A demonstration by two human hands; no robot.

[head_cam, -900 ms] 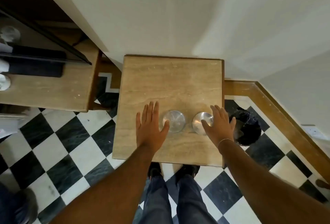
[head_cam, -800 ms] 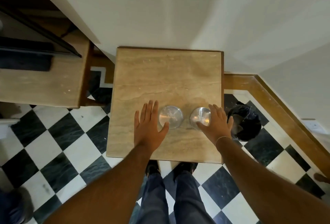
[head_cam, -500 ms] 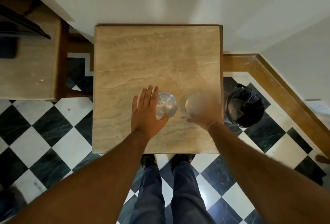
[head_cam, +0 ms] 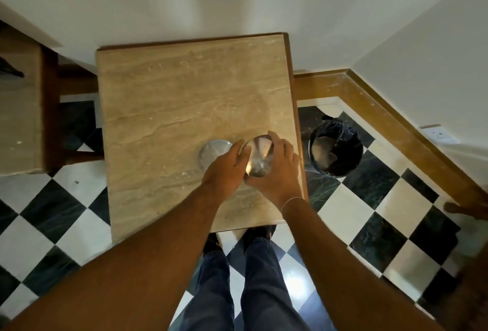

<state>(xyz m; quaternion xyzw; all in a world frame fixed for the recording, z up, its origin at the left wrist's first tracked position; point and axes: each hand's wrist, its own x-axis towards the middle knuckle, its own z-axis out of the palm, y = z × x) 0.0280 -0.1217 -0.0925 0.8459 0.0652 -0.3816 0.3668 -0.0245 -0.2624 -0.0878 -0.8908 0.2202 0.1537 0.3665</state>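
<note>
Two shiny steel cups stand close together near the front right of a beige stone-topped table [head_cam: 171, 98]. My right hand [head_cam: 280, 172] grips the right steel cup [head_cam: 260, 157], fingers curled round its far and right side. My left hand [head_cam: 227, 169] reaches across from the left with its fingertips on that same cup's left rim. The left steel cup [head_cam: 212, 149] stands free just left of my left hand, partly hidden by it.
A black bin [head_cam: 335, 152] with a dark liner stands on the floor right of the table. A second beige counter [head_cam: 18, 119] is at the left. Walls close off the back and right. Checkered floor tiles lie below, my legs at the table's front edge.
My right hand has closed round the right cup. My left hand left the table beside the left cup and moved right onto the right cup. The camera tilted further down.
</note>
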